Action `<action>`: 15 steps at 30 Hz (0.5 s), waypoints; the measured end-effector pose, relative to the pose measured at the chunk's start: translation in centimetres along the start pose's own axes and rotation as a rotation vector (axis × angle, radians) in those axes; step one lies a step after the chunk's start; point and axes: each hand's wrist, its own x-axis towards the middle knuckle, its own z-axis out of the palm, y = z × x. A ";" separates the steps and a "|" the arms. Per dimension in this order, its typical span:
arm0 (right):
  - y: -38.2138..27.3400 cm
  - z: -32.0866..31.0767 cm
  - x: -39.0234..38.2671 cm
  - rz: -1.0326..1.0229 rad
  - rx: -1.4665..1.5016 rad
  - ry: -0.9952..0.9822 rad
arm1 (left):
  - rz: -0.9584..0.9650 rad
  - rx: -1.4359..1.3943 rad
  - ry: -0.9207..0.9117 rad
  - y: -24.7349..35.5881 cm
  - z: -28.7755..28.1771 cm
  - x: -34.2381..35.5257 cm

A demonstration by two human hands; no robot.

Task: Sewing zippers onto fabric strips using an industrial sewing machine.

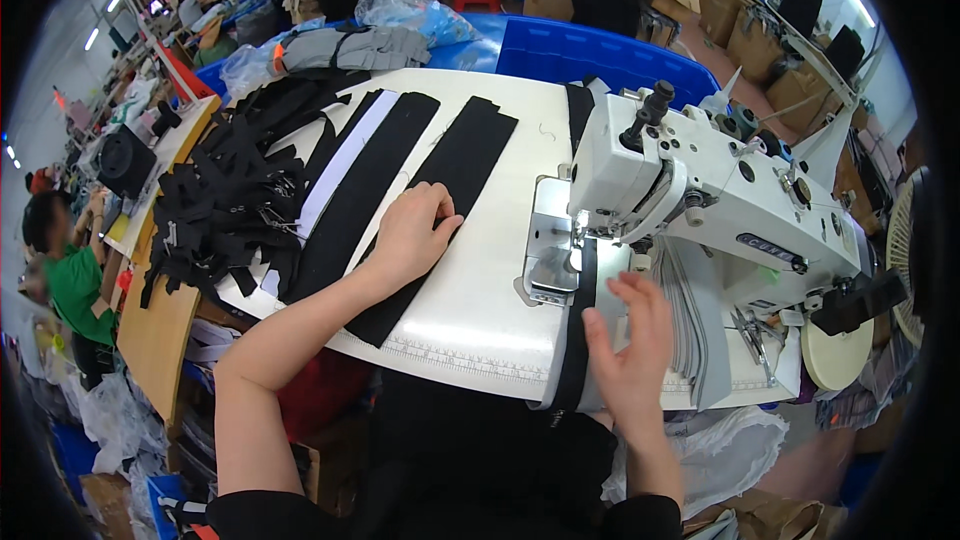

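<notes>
My left hand (415, 230) rests on a stack of black fabric strips (465, 155) left of the sewing machine, its fingers curled and thumb drawn in at the strips' right edge. The fingertips are partly hidden. A white sewing machine (690, 180) stands to the right. Under its presser foot runs a black zipper tape (574, 355) lying on grey fabric, reaching down over the table's near edge. Beside this tape, my right hand (635, 350) is held with fingers apart and nothing visible in it.
Left of the strips lie more black strips (385, 165), a white strip (345, 175) and a heap of black zippers (230, 205). Grey fabric pieces (690, 310) and scissors (755, 345) are on the right. Behind the table stands a blue bin (610, 55). Other people are around.
</notes>
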 end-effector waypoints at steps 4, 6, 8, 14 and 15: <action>-1.1 1.5 -0.9 -0.055 0.108 -0.056 | -0.013 0.008 -0.023 -0.7 0.2 0.0; -1.9 1.8 -1.0 -0.028 0.151 -0.099 | 0.035 0.063 0.037 -0.9 0.4 -0.3; -2.2 2.2 -1.1 -0.037 0.172 -0.100 | 0.083 0.122 0.099 -1.0 0.1 -0.4; -2.5 2.5 -1.5 -0.051 0.196 -0.102 | -0.116 -0.110 -0.108 0.2 -0.5 -0.1; -2.5 2.6 -1.6 -0.064 0.198 -0.106 | -0.191 -0.214 -0.065 0.5 -0.6 -0.2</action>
